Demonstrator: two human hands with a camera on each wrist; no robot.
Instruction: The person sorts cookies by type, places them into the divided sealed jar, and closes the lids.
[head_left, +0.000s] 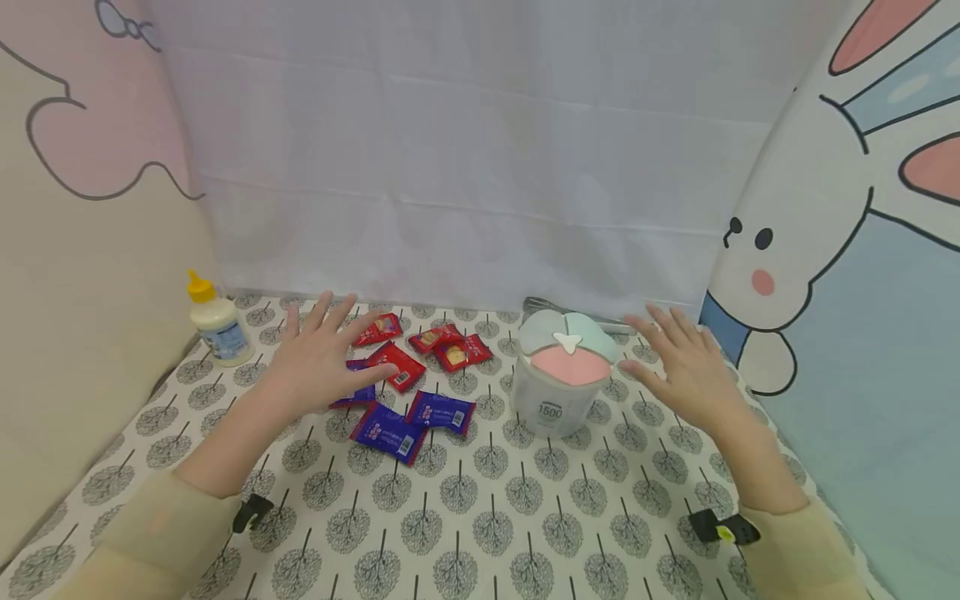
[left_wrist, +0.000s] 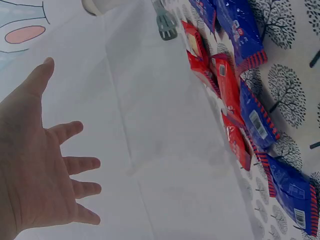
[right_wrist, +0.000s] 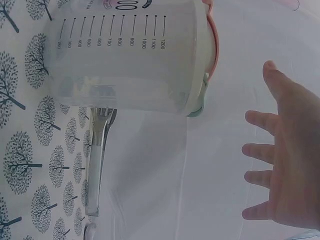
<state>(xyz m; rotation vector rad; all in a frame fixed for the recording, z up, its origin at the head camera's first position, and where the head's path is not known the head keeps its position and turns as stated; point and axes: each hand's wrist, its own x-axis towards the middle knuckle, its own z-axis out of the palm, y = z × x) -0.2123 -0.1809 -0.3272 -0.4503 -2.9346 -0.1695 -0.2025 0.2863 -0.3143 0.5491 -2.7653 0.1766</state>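
Observation:
My left hand [head_left: 318, 367] hovers with spread, straight fingers above the left side of the snack packets, holding nothing. Beneath and beside it lie several red packets [head_left: 397, 367] and several purple-blue packets [head_left: 390, 433]; the hand partly covers some of them. To the right of these stands a clear plastic jug [head_left: 551, 408] marked 1500, with a measuring scale [right_wrist: 115, 30] on its side. Its lid [head_left: 570, 367] has pink, grey and green segments and is closed. My right hand [head_left: 686, 371], also spread and holding nothing, is just right of the jug, apart from it.
A fork [right_wrist: 97, 165] lies behind the jug, and a slotted utensil head [left_wrist: 166, 25] shows there too. At the back left stands a white bottle [head_left: 225, 337] with a yellow nozzle. A white cloth [head_left: 465, 167] hangs behind the tree-patterned tablecloth [head_left: 457, 533].

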